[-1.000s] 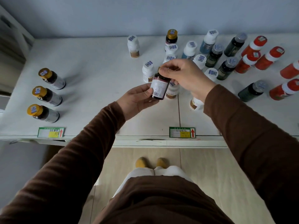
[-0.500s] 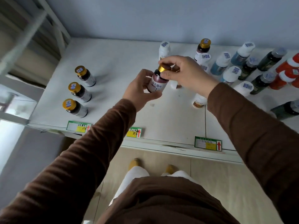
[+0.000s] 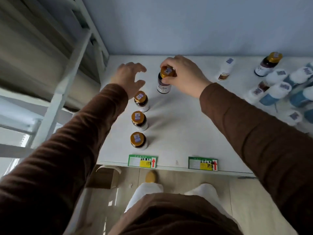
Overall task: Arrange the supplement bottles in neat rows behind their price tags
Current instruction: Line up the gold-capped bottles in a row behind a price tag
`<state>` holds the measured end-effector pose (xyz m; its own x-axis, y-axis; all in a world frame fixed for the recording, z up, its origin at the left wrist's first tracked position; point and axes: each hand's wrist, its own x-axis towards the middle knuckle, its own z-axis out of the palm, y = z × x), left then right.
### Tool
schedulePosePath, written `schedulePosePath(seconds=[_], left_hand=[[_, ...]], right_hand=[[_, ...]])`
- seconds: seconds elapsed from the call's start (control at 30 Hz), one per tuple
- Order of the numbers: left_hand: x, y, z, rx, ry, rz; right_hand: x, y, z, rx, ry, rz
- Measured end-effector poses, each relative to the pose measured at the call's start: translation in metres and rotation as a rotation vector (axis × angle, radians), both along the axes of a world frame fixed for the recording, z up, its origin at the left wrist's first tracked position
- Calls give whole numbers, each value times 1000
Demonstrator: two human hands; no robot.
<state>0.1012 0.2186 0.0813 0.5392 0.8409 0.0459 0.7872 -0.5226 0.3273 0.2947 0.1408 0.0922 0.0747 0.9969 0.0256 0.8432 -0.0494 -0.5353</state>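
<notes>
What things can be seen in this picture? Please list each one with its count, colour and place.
row bottles: three, dark with gold caps, in a line behind the left price tag
held bottle: one, dark with gold cap, right of the row's far end
far bottle: one, dark with gold cap, far right by the wall
white bottle: one, white, standing apart near the wall
mixed bottles: several, white caps, some blue, blurred at the right edge
price tags: two, green and yellow with red arrows, on the front edge
shelf: one, white
cardboard box: one, brown, on the floor
left hand: open, beyond the row
right hand: grips the held bottle's cap
</notes>
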Motion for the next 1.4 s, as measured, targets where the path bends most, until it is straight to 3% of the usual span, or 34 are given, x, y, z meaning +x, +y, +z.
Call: schedulePosePath(seconds=[0.33,0.83,1.1,1.4], left_hand=[[-42,60,-47,-79,85,25],[-50,79,-71,-108,67,30],[-14,63,-25,19,-26,-106],[82,-5,12,-113,-226,-262]], right_hand=[[-61,69,-34,-100,-96,-13],[-71,80,-55,-155,-141,15],[-39,32,-38,17,-40,-189],[39,-59,-7,93,-44,-434]])
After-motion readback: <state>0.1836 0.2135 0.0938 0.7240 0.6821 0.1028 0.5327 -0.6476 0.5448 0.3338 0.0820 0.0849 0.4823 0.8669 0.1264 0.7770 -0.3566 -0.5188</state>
